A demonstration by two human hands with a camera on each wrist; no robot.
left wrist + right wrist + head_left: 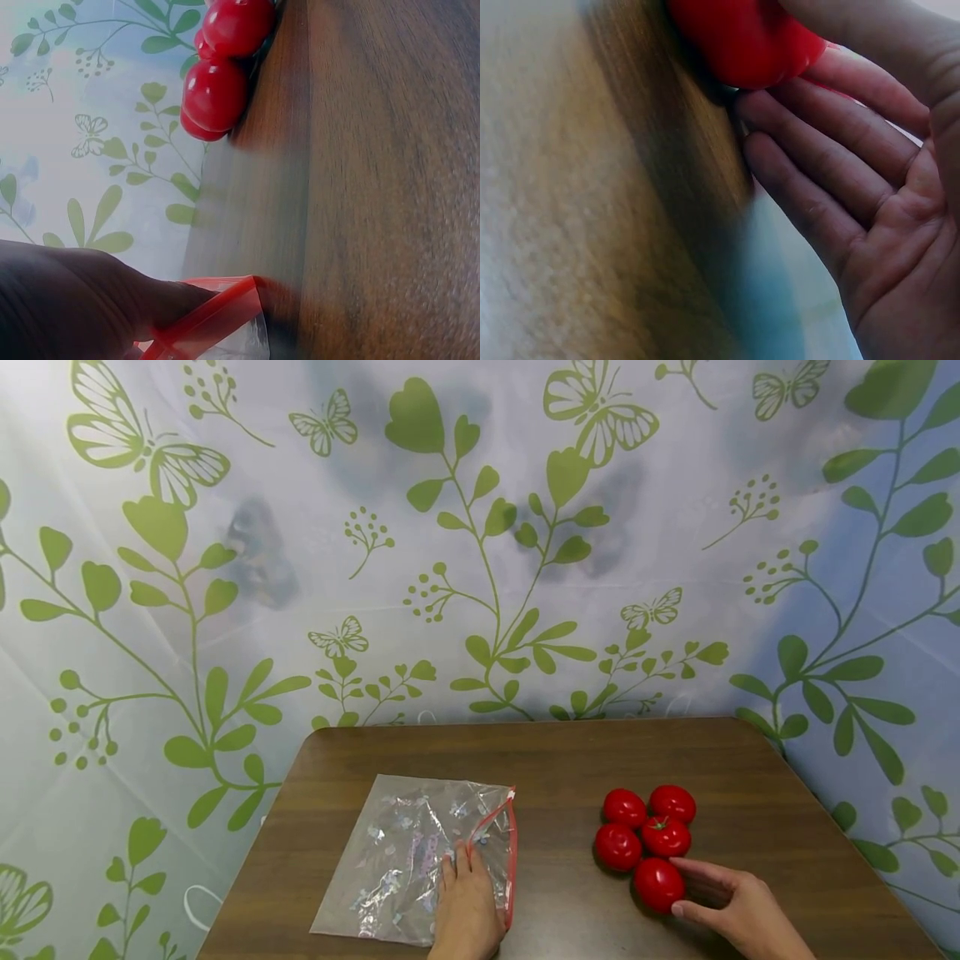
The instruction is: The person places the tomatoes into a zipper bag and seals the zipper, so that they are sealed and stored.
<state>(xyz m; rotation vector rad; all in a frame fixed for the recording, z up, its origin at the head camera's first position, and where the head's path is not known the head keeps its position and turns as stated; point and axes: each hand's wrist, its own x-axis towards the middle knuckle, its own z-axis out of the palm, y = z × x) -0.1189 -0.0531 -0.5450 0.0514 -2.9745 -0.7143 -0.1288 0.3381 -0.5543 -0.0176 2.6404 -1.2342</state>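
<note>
Left hand (468, 906) seems to steady the bag (397, 860), pinching or not I can't tell; right hand (742, 908) grips the nearest tomato (658, 885).

Tomatoes (666, 837): smooth, very glossy red skin, bright hard highlights, almost polished-looking. Bag (390, 860): clear thin plastic, shiny, wrinkled, streaky glare, printed pattern on the film. Zip strip (513, 852): red plastic, smooth, partly see-through up close in left wrist view. Table (562, 760): brown wood grain, satin sheen, fine grainy texture close up; solid wood or laminate, can't tell. Backdrop (300, 552): thin sheet, smooth, soft sheen, light creases, printed; cloth or plastic unclear.
</note>
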